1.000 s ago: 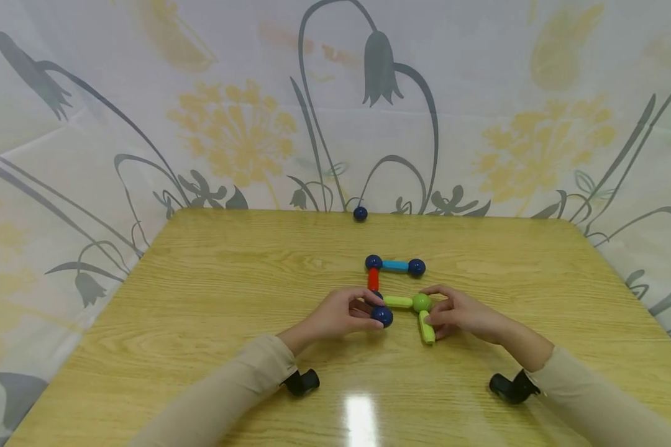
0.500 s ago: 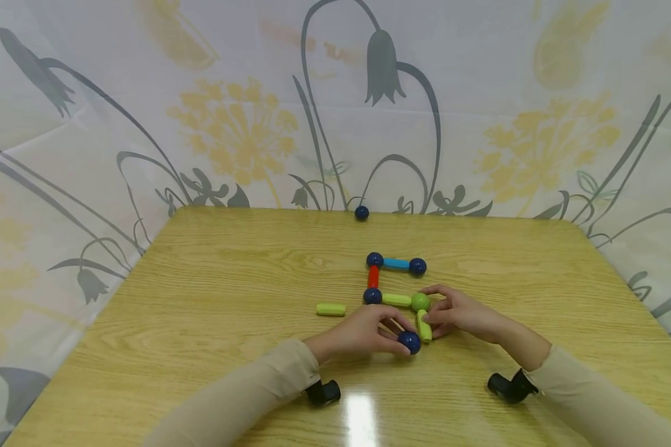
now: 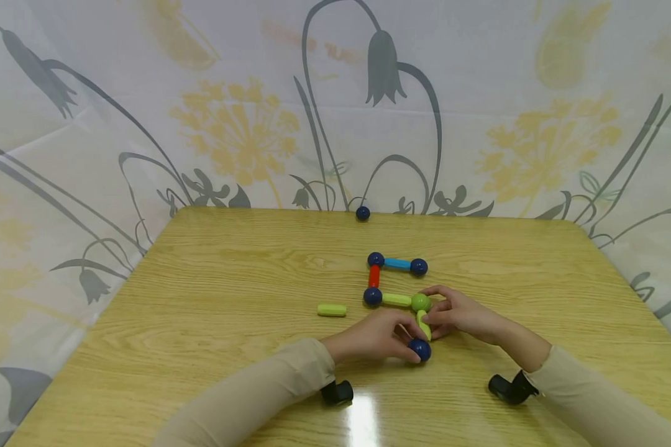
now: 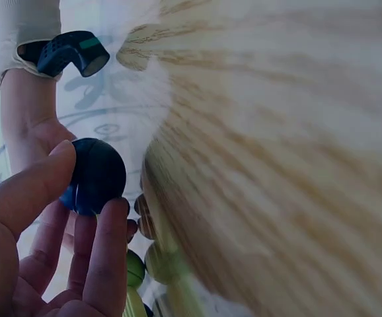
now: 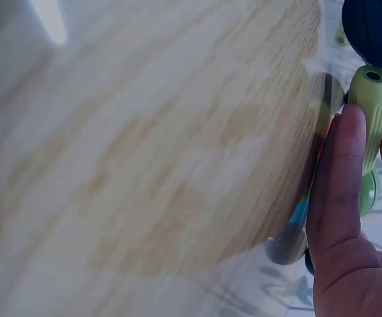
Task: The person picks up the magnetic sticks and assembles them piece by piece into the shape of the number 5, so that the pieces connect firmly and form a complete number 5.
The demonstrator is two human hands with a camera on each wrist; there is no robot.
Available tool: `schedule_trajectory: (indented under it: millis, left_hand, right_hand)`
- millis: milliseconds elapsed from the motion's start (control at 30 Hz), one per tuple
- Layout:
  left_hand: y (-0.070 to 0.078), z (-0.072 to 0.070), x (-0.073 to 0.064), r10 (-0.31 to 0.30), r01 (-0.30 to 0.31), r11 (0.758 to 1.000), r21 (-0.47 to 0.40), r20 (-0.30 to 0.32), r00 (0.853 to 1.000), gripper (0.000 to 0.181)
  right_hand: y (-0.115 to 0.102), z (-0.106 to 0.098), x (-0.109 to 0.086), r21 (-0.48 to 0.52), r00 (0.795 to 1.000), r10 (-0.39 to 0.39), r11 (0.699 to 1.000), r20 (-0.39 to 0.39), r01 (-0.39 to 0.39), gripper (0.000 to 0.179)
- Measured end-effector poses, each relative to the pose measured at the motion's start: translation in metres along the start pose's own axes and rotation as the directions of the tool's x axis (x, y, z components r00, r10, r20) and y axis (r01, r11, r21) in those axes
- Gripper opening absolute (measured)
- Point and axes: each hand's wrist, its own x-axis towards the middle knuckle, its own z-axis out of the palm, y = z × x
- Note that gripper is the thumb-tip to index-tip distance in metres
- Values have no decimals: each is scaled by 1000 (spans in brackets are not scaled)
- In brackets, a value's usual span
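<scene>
My left hand pinches a dark blue ball between thumb and fingers, seen close in the left wrist view. The ball sits right at the near end of a yellow-green magnetic rod. My right hand holds that rod between thumb and fingers, its far end meeting a green ball. From the green ball another yellow-green rod runs left to a dark blue ball. A red rod and a light blue rod continue the chain, joined by dark blue balls.
One loose yellow-green rod lies left of the chain. A single dark blue ball rests at the back edge of the wooden table, before a flower-patterned cloth.
My left hand has carried its blue ball right and nearer to me, up to the rod's end, uncovering the loose yellow-green rod and the chain's corner ball. The right hand stays nearly still.
</scene>
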Motion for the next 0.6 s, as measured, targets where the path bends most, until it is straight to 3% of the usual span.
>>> schedule_trajectory:
  millis: [400, 600]
  left_hand:
    - [4, 6, 4, -27, 32, 997, 74, -68, 997, 25]
    - [1, 1, 0, -33, 33, 999, 8, -74, 997, 24]
  right_hand:
    - [-2, 2, 1, 11, 1000, -9, 1000, 16, 9, 64]
    - [-1, 3, 2, 3, 1000, -12, 1000, 11, 12, 63]
